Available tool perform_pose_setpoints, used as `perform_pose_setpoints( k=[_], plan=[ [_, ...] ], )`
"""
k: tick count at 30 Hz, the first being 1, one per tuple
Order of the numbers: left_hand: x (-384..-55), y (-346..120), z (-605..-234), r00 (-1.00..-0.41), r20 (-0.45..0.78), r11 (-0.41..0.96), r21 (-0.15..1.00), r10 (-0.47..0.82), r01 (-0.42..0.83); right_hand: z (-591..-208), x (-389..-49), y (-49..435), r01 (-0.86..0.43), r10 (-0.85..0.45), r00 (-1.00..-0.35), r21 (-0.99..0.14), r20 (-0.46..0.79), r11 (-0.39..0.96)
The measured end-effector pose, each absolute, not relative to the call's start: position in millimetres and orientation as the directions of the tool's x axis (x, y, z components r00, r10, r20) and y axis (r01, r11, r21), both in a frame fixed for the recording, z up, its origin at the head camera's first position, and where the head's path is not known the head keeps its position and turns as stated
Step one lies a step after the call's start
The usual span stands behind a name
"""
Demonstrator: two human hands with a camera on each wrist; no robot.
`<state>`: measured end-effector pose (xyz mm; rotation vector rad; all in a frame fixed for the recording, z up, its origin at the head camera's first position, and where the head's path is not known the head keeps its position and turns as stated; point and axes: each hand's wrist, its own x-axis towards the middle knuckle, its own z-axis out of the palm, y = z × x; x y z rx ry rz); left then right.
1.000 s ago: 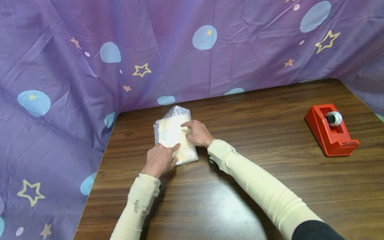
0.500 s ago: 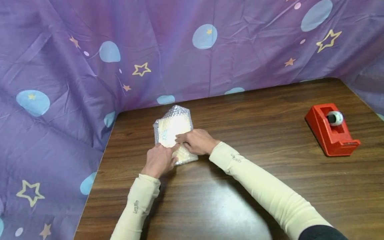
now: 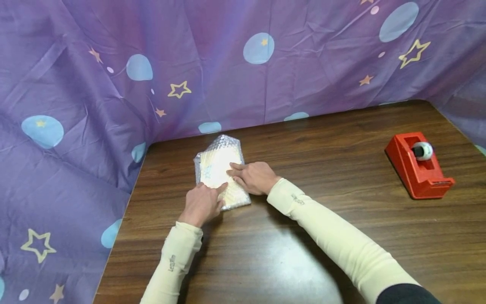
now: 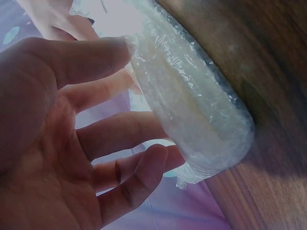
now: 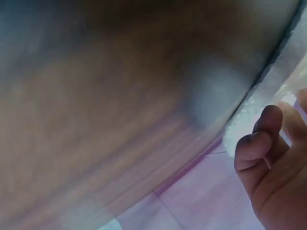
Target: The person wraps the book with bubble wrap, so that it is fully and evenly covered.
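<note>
A flat packet wrapped in bubble wrap (image 3: pixel 218 160) lies on the brown wooden table, its cream content and some blue print showing through. My left hand (image 3: pixel 201 202) rests at its near left edge, thumb and index finger pressing on top. In the left wrist view, the thumb and fingers of that hand (image 4: pixel 72 120) lie loosely against the packet's side (image 4: pixel 187 100). My right hand (image 3: pixel 256 177) touches the top face from the right, index finger extended. The right wrist view shows part of that hand (image 5: pixel 268 167) beside the wrap, some fingers bent.
A red tape dispenser (image 3: pixel 414 173) with a small tape roll (image 3: pixel 427 150) stands at the right of the table (image 3: pixel 322 156). A purple curtain (image 3: pixel 228 76) with stars and blue dots hangs behind and along the left side.
My right hand slides toward my left hand, its fingers bunching near the left fingertips, then draws back slightly right with fingers spread. The left hand and the packet stay in place.
</note>
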<state>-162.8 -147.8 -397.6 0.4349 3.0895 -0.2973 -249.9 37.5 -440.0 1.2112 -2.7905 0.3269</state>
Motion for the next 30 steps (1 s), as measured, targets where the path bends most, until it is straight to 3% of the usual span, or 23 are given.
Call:
perform_pose_setpoints(
  k=[5, 12, 16, 21, 27, 30],
  plan=[
    [-161.4, -148.3, -398.3, -0.963, -0.031, 0.946, -0.184, 0.267, 0.268, -440.0, -254.4, 35.9, -0.739, -0.722, -0.665, -0.029, 0.190, 0.673],
    [-161.2, -149.6, -398.3, -0.962, -0.029, 0.944, -0.185, 0.273, 0.274, -431.7, -257.1, 27.0, -0.666, -0.666, -0.745, 0.019, 0.020, 0.746],
    [-159.7, -151.1, -399.2, -0.960, -0.002, 0.944, -0.180, 0.281, 0.276, -426.1, -259.5, 22.5, -0.615, -0.616, -0.785, -0.031, -0.070, 0.788],
    [-154.0, -156.8, -403.9, -0.952, 0.048, 0.945, -0.144, 0.302, 0.293, -422.7, -262.3, 26.3, -0.570, -0.593, -0.790, -0.171, -0.157, 0.804],
    [-149.3, -168.9, -404.5, -0.957, 0.122, 0.964, -0.003, 0.265, 0.266, -413.0, -267.2, 45.6, -0.503, -0.560, -0.820, -0.316, -0.119, 0.804],
    [-145.5, -175.8, -401.1, -0.956, 0.170, 0.963, 0.088, 0.237, 0.255, -407.9, -269.3, 57.2, -0.492, -0.548, -0.831, -0.331, -0.098, 0.805]
  ],
)
